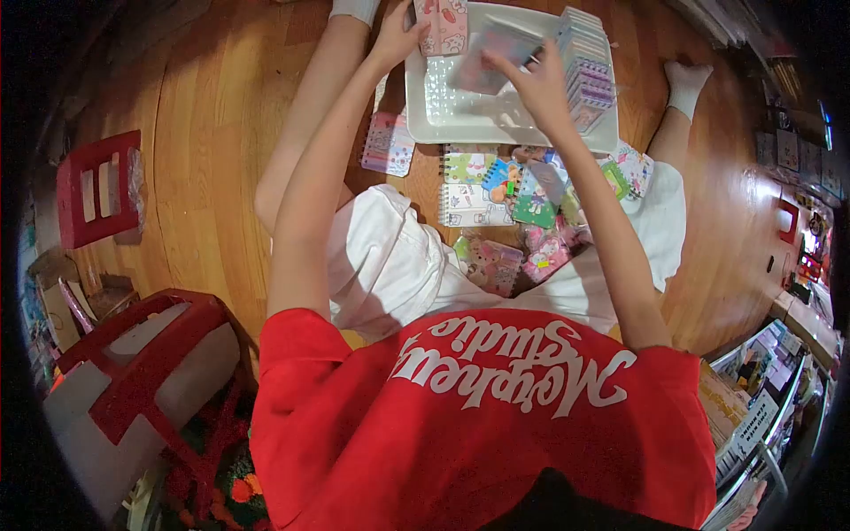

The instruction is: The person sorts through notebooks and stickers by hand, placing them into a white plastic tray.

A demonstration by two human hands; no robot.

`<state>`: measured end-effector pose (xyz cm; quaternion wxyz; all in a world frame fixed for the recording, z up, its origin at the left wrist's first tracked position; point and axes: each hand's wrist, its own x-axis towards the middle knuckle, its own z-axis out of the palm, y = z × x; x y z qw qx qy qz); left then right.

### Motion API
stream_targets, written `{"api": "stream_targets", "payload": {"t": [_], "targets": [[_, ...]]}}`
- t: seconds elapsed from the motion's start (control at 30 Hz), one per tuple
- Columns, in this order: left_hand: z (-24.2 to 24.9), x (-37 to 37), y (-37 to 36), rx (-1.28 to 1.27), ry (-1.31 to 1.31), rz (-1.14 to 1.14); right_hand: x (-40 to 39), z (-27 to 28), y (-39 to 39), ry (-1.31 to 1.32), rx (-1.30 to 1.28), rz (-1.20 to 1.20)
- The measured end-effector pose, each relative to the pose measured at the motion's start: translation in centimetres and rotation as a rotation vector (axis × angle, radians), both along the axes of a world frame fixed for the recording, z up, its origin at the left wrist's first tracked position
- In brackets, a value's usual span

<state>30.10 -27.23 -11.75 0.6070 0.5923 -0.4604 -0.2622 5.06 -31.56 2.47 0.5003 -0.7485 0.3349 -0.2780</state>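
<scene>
My left hand point(398, 40) is closed around the edge of a pink patterned notebook point(443, 26) at the left rim of a white plastic tray point(423, 133). My right hand point(538, 84) grips a small notebook point(491, 57), blurred by motion, over the tray's middle. Along the tray's right side stands a stack of small notebooks point(589, 66) with pale purple and blue edges. Below the tray lie a pastel spiral notebook point(388, 144), a white spiral notebook point(478, 205), a green notebook point(536, 199) and pink wrapped items point(547, 257), between my legs.
The tray sits on a wooden floor point(204, 177) between my outstretched legs. To the left are a red stool-like object point(99, 190) and a larger red and grey one point(133, 372). Shelves with goods point(766, 380) and a cardboard box point(722, 403) stand at right.
</scene>
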Motion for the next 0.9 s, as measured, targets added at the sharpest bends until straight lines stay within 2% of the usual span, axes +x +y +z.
{"api": "stream_targets", "payload": {"t": [0.03,0.07,0.13,0.23,0.33,0.6,0.7,0.8,0.9], "targets": [[1.3,-0.6,0.7,0.093,-0.083,0.058,1.6,-1.6,-1.5,0.156,-0.034,-0.001],[2.4,-1.0,1.1,0.185,-0.165,0.119,3.0,-3.9,-2.6,0.112,-0.091,0.013],[2.9,-1.0,1.1,0.168,-0.182,0.119,5.5,-7.9,-4.4,0.019,-0.206,0.042],[2.1,-0.7,1.1,0.173,-0.161,0.108,6.6,-8.0,-6.7,-0.007,-0.842,0.047],[2.0,-0.8,1.1,0.16,-0.153,0.109,6.7,-6.9,-7.2,0.144,-0.356,0.138],[4.6,-0.6,2.2,0.149,0.229,-0.099,9.0,-7.2,-7.2,0.057,-0.167,0.094],[5.5,-1.7,2.1,0.226,-0.139,-0.044,9.1,-7.2,-6.7,0.067,-0.171,0.07],[3.7,-1.8,1.3,0.073,-0.405,0.015,9.1,-7.7,-6.7,0.06,-0.221,0.072],[3.1,-1.8,1.4,0.181,-0.454,0.046,9.3,-8.1,-6.7,0.012,-0.299,0.085]]}}
